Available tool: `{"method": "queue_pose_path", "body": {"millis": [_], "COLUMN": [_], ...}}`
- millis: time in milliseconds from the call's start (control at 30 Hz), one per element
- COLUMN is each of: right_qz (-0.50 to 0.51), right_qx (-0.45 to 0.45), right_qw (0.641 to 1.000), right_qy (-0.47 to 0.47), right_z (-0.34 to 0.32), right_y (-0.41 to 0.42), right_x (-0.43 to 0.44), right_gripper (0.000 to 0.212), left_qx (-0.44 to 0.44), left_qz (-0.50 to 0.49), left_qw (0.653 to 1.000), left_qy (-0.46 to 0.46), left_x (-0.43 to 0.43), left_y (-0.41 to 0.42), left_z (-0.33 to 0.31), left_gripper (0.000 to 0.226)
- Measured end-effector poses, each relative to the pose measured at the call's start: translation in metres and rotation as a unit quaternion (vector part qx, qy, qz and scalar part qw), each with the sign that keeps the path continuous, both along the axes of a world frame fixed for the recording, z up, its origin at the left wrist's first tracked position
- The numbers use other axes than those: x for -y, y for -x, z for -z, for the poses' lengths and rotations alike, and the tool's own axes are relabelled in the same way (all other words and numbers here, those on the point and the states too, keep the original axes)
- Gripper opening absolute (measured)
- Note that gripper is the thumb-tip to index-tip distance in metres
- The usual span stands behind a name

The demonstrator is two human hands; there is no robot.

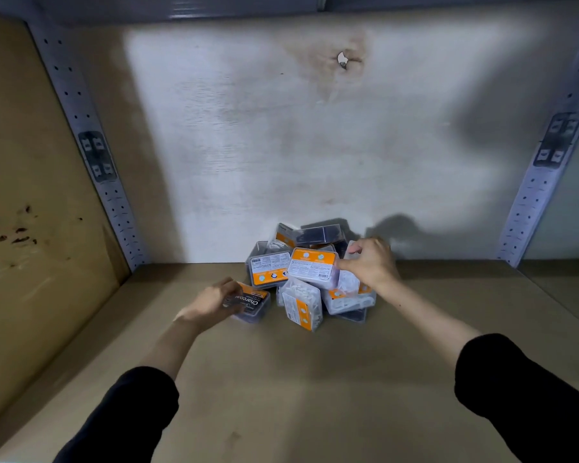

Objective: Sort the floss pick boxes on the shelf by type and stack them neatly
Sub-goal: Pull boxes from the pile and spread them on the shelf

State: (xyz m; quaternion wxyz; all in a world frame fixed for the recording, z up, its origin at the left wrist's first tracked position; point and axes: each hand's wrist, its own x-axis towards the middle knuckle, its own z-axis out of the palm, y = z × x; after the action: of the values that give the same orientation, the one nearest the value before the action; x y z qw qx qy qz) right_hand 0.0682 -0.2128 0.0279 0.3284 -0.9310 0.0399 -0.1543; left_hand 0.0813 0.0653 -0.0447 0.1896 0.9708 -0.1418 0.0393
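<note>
A jumbled pile of clear floss pick boxes (315, 262) with orange labels lies at the back of the shelf board (281, 379). Some boxes hold white picks, others dark charcoal picks. My left hand (211, 300) grips a dark box (253, 304) labelled Charcoal at the pile's left front. My right hand (370, 262) pinches the right end of a white-pick box (311, 267) lying on top of the pile. A white-pick box (303, 304) stands tilted at the front.
The white back wall (298, 145) stands directly behind the pile. A brown side panel (30, 212) closes the left. Perforated metal uprights (91, 155) rise at both back corners. Bare shelf board stretches left, right and in front of the pile.
</note>
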Motion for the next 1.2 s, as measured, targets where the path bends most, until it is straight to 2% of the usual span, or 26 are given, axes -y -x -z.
{"method": "queue_pose_path", "body": {"millis": [233, 467, 633, 867, 1033, 1200], "right_qz": [-0.026, -0.053, -0.052, 0.011, 0.014, 0.029], "right_qx": [-0.008, -0.045, -0.068, -0.091, -0.143, -0.158], "right_qw": [0.999, 0.997, 0.996, 0.995, 0.990, 0.987], "right_qy": [0.022, 0.032, -0.002, -0.027, -0.010, 0.000], "right_z": [-0.007, -0.013, -0.014, -0.015, -0.015, -0.019], "right_y": [0.004, 0.006, 0.003, 0.001, -0.012, -0.017], "right_x": [0.005, 0.013, 0.021, 0.015, 0.013, 0.012], "right_gripper": [0.034, 0.038, 0.040, 0.044, 0.028, 0.048], "left_qx": [-0.064, -0.061, -0.065, -0.139, -0.232, -0.285], "left_qz": [-0.016, -0.004, -0.031, -0.034, -0.035, -0.028], "left_qw": [0.995, 0.993, 0.989, 0.976, 0.962, 0.945], "left_qy": [-0.074, -0.098, -0.129, -0.161, -0.141, -0.162], "left_x": [-0.001, 0.001, 0.001, 0.001, 0.002, 0.007], "left_y": [-0.028, -0.026, -0.022, -0.033, -0.044, -0.046], "left_z": [-0.001, 0.003, 0.002, -0.016, -0.022, -0.028], "left_gripper": [0.032, 0.036, 0.039, 0.048, 0.051, 0.057]}}
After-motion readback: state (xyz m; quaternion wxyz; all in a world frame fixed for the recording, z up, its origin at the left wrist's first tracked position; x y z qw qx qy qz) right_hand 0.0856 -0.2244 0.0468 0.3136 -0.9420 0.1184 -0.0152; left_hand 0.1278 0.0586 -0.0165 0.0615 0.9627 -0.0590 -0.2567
